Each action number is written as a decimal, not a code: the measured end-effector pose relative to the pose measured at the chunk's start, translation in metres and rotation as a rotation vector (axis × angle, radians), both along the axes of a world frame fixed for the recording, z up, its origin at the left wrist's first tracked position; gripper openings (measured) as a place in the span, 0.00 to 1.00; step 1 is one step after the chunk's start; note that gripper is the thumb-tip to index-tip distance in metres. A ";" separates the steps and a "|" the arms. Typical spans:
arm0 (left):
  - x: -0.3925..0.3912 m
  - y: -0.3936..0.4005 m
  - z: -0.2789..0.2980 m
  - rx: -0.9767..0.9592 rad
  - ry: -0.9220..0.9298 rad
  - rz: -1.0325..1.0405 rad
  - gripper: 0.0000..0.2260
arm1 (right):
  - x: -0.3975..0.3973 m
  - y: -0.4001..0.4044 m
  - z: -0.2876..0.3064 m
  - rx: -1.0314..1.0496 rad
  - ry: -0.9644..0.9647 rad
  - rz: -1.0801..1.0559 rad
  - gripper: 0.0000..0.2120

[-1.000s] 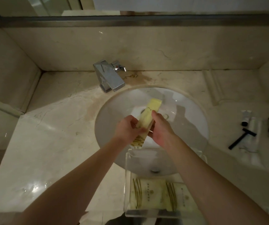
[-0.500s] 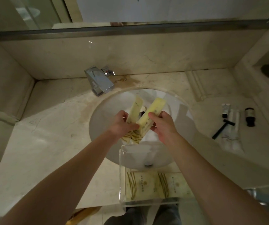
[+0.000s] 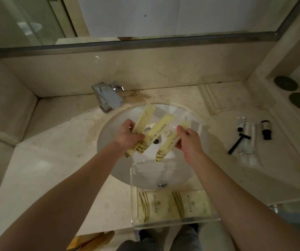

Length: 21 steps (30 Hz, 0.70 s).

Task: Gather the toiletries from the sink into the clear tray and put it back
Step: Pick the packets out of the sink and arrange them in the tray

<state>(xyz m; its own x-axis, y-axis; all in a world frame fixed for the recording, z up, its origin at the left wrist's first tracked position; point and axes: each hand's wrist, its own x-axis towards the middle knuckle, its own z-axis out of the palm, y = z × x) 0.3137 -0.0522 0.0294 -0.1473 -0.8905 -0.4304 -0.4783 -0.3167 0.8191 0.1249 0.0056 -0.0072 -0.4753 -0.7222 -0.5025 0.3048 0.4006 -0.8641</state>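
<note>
Over the white sink basin [image 3: 190, 171] my left hand [image 3: 127, 136] grips two long yellow toiletry packets [image 3: 156, 131], fanned apart. My right hand [image 3: 189, 142] holds a third yellow packet [image 3: 169, 144], tilted, with its lower end just above the far rim of the clear tray. The clear tray [image 3: 133, 196] sits at the counter's front edge, partly over the basin, and two flat yellow packets [image 3: 172, 205] lie in it.
A chrome faucet [image 3: 107, 96] stands behind the basin. On the counter to the right lie a black razor [image 3: 238, 142], a white tube [image 3: 240, 124], a clear wrapped item [image 3: 248, 142] and a small dark bottle [image 3: 266, 129]. Two dark round discs [image 3: 294, 93] sit on a right ledge.
My hands have moved apart: one bundle held by both is now split, two packets in my left hand, one in my right. The view has tilted up.
</note>
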 end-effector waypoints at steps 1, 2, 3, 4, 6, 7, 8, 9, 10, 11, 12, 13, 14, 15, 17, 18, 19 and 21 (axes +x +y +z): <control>0.003 0.000 0.002 0.004 0.023 0.016 0.14 | -0.003 0.001 -0.002 0.022 -0.007 -0.017 0.09; 0.005 0.001 0.004 0.004 0.055 0.027 0.14 | -0.005 0.002 -0.003 0.049 -0.025 -0.029 0.09; 0.007 0.002 0.006 -0.001 0.082 0.032 0.14 | -0.006 0.003 -0.005 0.080 -0.053 -0.031 0.09; 0.008 0.003 0.009 -0.008 0.101 0.035 0.14 | -0.007 0.004 -0.006 0.113 -0.085 -0.020 0.09; 0.008 0.006 0.013 -0.016 0.130 0.040 0.16 | -0.004 0.006 -0.005 0.167 -0.145 0.016 0.11; 0.008 0.006 0.014 -0.007 0.139 0.041 0.16 | -0.002 0.008 -0.002 0.181 -0.161 0.035 0.12; 0.007 0.007 0.015 0.012 0.150 0.042 0.16 | 0.001 0.008 0.001 0.180 -0.173 0.059 0.12; 0.007 0.007 0.015 0.048 0.170 0.040 0.16 | 0.003 0.009 0.005 0.160 -0.195 0.092 0.11; 0.007 0.007 0.015 0.100 0.208 0.035 0.14 | 0.004 0.009 0.010 0.113 -0.239 0.130 0.10; 0.006 0.008 0.015 0.162 0.258 0.025 0.13 | 0.006 0.010 0.015 0.047 -0.306 0.159 0.08; 0.005 0.009 0.015 0.220 0.307 0.006 0.13 | 0.007 0.011 0.020 -0.019 -0.381 0.174 0.07; 0.004 0.011 0.016 0.265 0.341 -0.027 0.13 | 0.009 0.011 0.025 -0.065 -0.443 0.175 0.07; 0.003 0.012 0.016 0.296 0.358 -0.069 0.13 | 0.010 0.011 0.028 -0.092 -0.479 0.166 0.06; 0.002 0.014 0.015 0.322 0.372 -0.106 0.14 | 0.011 0.010 0.032 -0.107 -0.491 0.158 0.05; -0.001 0.018 0.014 0.357 0.422 -0.173 0.14 | 0.011 0.009 0.035 -0.120 -0.465 0.158 0.04; -0.002 0.019 0.013 0.361 0.442 -0.202 0.13 | 0.010 0.009 0.035 -0.119 -0.434 0.164 0.05; -0.004 0.021 0.013 0.359 0.444 -0.225 0.11 | 0.009 0.010 0.035 -0.107 -0.390 0.174 0.07; -0.006 0.023 0.012 0.348 0.395 -0.251 0.06 | 0.005 0.014 0.033 -0.073 -0.284 0.192 0.08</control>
<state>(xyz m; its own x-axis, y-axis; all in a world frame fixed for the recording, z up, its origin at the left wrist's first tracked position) 0.3080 -0.0293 0.0418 -0.5448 -0.6235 -0.5607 -0.2528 -0.5154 0.8188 0.1304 0.0191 0.0255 -0.1758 -0.8235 -0.5393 0.4622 0.4146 -0.7839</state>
